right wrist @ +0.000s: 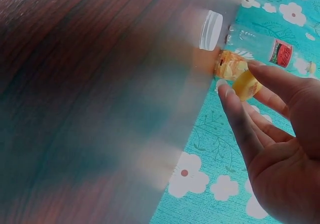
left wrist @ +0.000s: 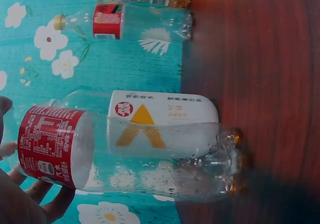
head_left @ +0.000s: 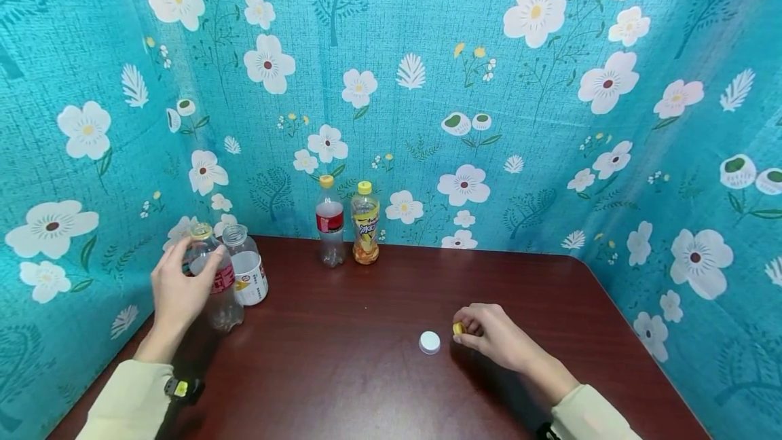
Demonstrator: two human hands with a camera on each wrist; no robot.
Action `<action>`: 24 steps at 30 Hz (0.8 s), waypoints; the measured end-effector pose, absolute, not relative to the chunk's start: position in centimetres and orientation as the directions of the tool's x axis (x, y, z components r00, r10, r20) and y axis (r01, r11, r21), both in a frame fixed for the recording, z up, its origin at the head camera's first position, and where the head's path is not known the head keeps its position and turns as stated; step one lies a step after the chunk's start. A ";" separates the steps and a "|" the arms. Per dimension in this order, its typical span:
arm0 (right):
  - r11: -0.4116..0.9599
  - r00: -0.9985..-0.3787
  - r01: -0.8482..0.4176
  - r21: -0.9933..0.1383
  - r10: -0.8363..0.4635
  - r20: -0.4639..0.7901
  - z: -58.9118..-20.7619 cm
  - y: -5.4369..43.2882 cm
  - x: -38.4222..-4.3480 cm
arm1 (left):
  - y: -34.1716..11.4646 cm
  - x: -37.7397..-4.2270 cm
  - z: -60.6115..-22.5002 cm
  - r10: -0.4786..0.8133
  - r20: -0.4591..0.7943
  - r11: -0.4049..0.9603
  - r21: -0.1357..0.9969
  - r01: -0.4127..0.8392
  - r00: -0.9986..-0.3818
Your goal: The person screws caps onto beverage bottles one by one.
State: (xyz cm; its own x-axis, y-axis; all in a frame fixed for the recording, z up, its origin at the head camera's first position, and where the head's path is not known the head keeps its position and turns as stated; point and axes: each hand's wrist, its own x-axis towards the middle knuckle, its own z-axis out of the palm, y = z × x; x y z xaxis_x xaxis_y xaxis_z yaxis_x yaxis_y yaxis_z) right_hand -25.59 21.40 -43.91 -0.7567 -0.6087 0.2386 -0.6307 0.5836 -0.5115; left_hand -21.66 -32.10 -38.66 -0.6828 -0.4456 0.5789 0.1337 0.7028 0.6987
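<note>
On the left of the table, my left hand grips a clear plastic bottle by its upper part. A red label wraps this bottle, and its mouth has no cap on it. Right behind it stands an uncapped clear bottle with a white label. My right hand, low over the right side of the table, pinches a yellow bottle cap between thumb and fingertips. Just left of that hand, a white cap lies on the tabletop.
At the back of the dark wooden table stand a red-labelled bottle with an orange-yellow cap and a yellow-capped bottle with a colourful label. A blue flowered cloth hangs behind and along both sides.
</note>
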 end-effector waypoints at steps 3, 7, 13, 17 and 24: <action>0.579 -0.749 -0.644 -0.499 -0.609 0.261 -43.7 21.3 -25.6 | -31.7 -21.5 -38.8 -0.436 0.593 0.709 0.689 0.147 -0.677; 0.572 -0.740 -0.661 -0.486 -0.606 0.292 -43.2 21.2 -25.7 | -31.1 -21.3 -38.7 -0.415 0.616 0.728 0.666 0.161 -0.670; 0.562 -0.730 -0.678 -0.474 -0.588 0.348 -42.5 21.0 -26.1 | -29.6 -21.3 -38.0 -0.371 0.626 0.734 0.650 0.197 -0.686; 0.563 -0.732 -0.677 -0.475 -0.584 0.351 -42.0 20.9 -26.2 | -28.2 -21.7 -37.5 -0.328 0.629 0.731 0.642 0.233 -0.705; 0.577 -0.740 -0.668 -0.470 -0.579 0.341 -41.3 20.6 -26.3 | -24.8 -22.8 -37.6 -0.235 0.644 0.709 0.626 0.325 -0.728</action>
